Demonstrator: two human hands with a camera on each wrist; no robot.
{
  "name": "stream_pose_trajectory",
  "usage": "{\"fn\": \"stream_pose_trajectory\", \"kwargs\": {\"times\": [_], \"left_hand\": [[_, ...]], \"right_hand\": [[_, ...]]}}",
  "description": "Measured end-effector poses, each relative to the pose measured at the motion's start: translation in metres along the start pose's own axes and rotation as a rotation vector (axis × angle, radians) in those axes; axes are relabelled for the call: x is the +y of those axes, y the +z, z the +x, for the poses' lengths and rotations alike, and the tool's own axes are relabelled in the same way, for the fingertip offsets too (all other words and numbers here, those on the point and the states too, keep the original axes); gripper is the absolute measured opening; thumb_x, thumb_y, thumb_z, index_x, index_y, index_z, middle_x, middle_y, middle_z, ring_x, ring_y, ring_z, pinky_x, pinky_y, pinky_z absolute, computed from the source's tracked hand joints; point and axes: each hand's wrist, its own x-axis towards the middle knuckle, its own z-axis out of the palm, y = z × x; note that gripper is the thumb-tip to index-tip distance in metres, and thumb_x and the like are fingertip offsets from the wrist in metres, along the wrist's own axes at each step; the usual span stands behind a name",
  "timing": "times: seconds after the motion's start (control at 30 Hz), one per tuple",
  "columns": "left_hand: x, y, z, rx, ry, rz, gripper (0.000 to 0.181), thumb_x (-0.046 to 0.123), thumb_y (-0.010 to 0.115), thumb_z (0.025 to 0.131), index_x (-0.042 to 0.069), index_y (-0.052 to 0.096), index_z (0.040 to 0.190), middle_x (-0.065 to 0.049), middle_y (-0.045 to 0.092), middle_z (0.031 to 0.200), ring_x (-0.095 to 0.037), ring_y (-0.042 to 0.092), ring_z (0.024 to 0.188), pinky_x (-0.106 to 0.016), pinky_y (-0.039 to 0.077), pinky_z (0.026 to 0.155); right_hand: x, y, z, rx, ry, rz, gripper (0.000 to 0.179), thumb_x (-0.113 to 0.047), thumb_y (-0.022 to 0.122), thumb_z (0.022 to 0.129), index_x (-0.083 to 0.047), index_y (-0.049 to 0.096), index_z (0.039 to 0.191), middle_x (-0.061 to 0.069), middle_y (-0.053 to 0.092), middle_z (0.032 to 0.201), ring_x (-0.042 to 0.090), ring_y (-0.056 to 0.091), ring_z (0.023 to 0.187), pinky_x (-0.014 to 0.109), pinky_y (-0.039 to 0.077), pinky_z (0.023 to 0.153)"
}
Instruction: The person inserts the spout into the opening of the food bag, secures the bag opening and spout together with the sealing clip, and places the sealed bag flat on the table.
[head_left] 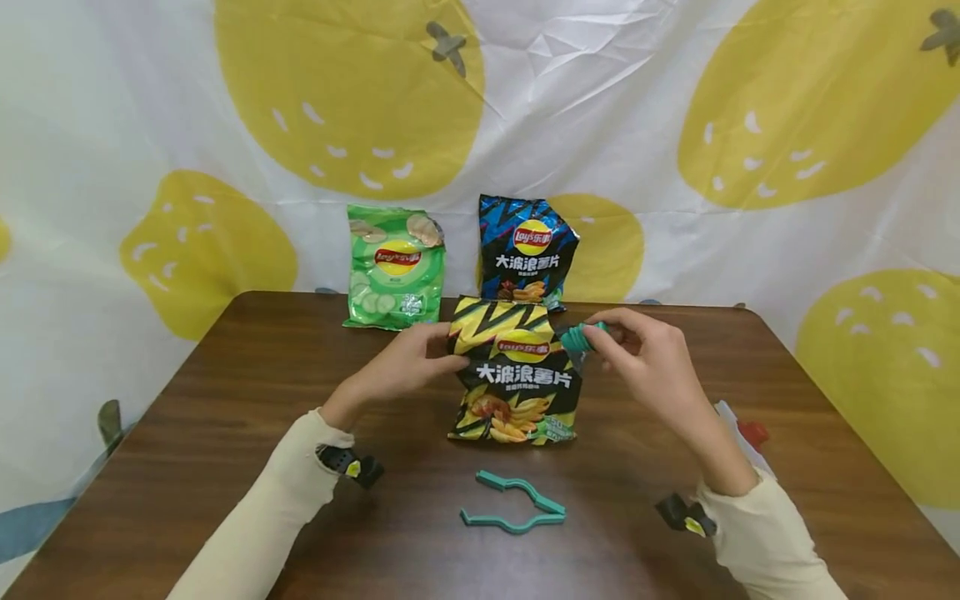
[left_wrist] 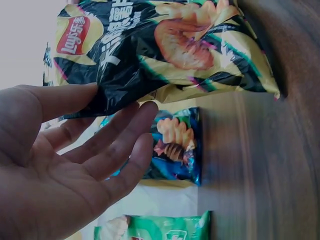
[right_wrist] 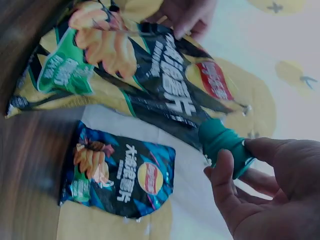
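The left grip point(head_left: 405, 363) pinches the near side edge of a yellow and black chip bag point(head_left: 517, 375), thumb on its front and fingers behind. The bag stands upright between the two grips, label facing the person: a red and yellow Lay's 乐事 badge, with 大波浪薯片 in large white characters below it; the smaller line beneath is too fine to read.

The right grip point(head_left: 652, 354) is closed between thumb and fingers around a ribbed teal cap point(head_left: 577, 337), held at the bag's upper corner; whether it encloses that corner I cannot tell.

Beyond and between both grips, a blue bag point(head_left: 528, 250) carries the same badge and 大波浪薯片. Directly beyond the left grip, a green bag point(head_left: 393, 275) also reads Lay's 乐事. Both stand by the far edge of the worktop point(head_left: 390, 542), before a lemon-print cloth point(head_left: 585, 67).

On the near side of the grips, a teal clip point(head_left: 514, 528) lies spread apart, with wood showing between it and the yellow bag's bottom edge. More wood separates the left grip from the worktop's left edge. Beside the right forearm, something white with a red part point(head_left: 753, 433) is partly hidden.
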Motion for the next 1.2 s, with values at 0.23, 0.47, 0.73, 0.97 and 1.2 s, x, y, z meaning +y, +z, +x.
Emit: {"fn": "stream_pose_trajectory", "kwargs": {"times": [0.23,0.47,0.73,0.97,1.2], "left_hand": [[0.007,-0.006,-0.002,0.069,-0.03,0.028,0.053,0.022,0.072,0.093,0.005,0.049,0.138,-0.013,0.061,0.125,-0.027,0.06,0.112,-0.042,0.051,0.093],[0.046,0.011,0.005,0.296,0.227,0.454,0.091,0.037,0.081,0.083,0.012,0.03,0.154,-0.016,0.036,0.15,-0.032,0.036,0.137,-0.053,0.035,0.109],[0.081,0.036,0.031,0.046,0.228,0.791,0.072,0.048,0.073,0.088,0.014,0.048,0.146,-0.002,0.056,0.14,-0.026,0.04,0.134,-0.062,0.013,0.116],[0.081,0.042,0.033,0.002,0.287,0.608,0.011,0.02,0.072,0.092,0.016,0.072,0.103,0.004,0.069,0.096,-0.014,0.062,0.098,-0.053,0.033,0.102],[0.076,0.042,0.034,0.029,0.304,0.594,0.009,0.019,0.072,0.093,0.015,0.072,0.101,0.004,0.068,0.094,-0.013,0.063,0.092,-0.046,0.036,0.09]], "right_hand": [[-0.008,0.016,-0.001,-0.073,0.031,-0.006,0.019,-0.026,0.067,0.097,-0.009,0.07,0.104,-0.001,0.067,0.068,0.014,0.063,0.058,0.028,0.049,0.055],[-0.006,0.018,-0.001,-0.087,-0.01,0.025,0.015,-0.023,0.068,0.096,-0.009,0.071,0.103,0.002,0.068,0.073,0.012,0.059,0.058,0.027,0.046,0.053],[-0.004,0.017,-0.003,-0.149,-0.075,0.066,0.01,-0.018,0.066,0.097,-0.012,0.07,0.103,-0.001,0.065,0.075,0.014,0.057,0.058,0.026,0.045,0.053],[-0.012,0.016,-0.005,-0.106,-0.108,0.001,0.01,-0.019,0.063,0.099,-0.012,0.069,0.103,-0.004,0.061,0.072,0.01,0.052,0.058,0.026,0.044,0.054],[-0.016,0.022,-0.006,-0.099,-0.062,0.005,0.015,-0.022,0.06,0.101,-0.011,0.068,0.107,-0.001,0.06,0.07,0.012,0.052,0.057,0.027,0.043,0.052]]}}
